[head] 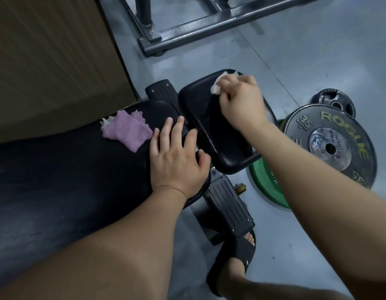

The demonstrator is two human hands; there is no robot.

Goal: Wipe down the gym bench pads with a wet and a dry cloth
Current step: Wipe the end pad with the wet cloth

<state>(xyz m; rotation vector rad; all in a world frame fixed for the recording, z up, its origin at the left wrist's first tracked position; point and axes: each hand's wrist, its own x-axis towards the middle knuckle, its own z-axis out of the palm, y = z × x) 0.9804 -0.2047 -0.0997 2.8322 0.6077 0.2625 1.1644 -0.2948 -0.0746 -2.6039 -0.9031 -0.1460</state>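
The right hand [241,102] grips a white cloth [218,86] with curled fingers, pressing it on the far end of the small pad [200,118]. The left hand [177,159] lies flat on the end of the long pad [68,169], fingers straight and spread, their tips reaching the gap between the pads. A purple cloth [127,129] lies crumpled on the long pad, just beside the left fingers. Weight plates [330,144] rest on the floor to the right.

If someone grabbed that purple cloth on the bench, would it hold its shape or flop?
The purple cloth would probably flop: it lies crumpled, with folds and frayed edges. It looks thin, so likely light. Lying flat on the pad, it shouldn't roll.
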